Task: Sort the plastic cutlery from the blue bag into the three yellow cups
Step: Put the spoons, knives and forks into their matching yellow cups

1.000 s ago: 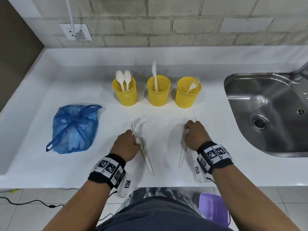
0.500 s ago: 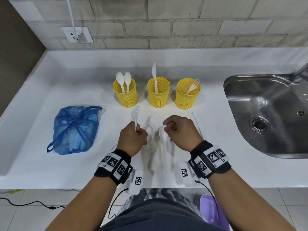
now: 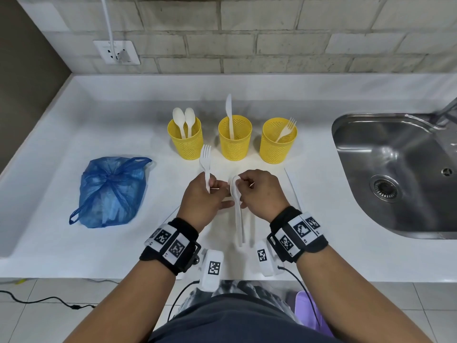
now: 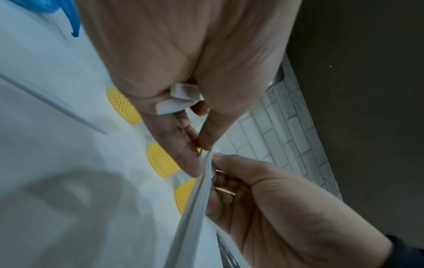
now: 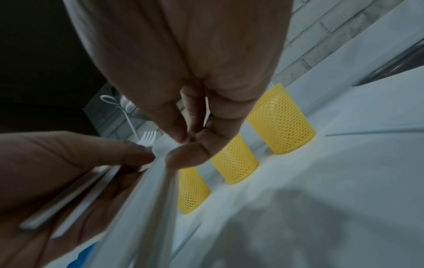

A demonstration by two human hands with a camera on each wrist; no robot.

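Three yellow mesh cups stand in a row: the left cup (image 3: 186,142) holds two spoons, the middle cup (image 3: 235,141) a knife, the right cup (image 3: 278,144) a fork. In front of them my left hand (image 3: 214,187) grips two white forks (image 3: 205,160) upright, their handle ends (image 4: 177,103) showing in its palm. Its fingertips (image 4: 195,163) also touch the white spoons (image 3: 238,214). My right hand (image 3: 239,183) pinches those spoons by the bowl end, handles hanging toward me. The tied blue bag (image 3: 111,191) lies at the left.
A white knife (image 3: 293,188) lies on the counter just right of my right hand. Another thin white piece (image 3: 173,212) lies by my left wrist. The steel sink (image 3: 395,174) fills the right side. A wall socket (image 3: 116,52) with a cable is at the back.
Both hands left the counter and came together in the middle. The left lifted the forks upright; the right let go of the knife and took the spoons.
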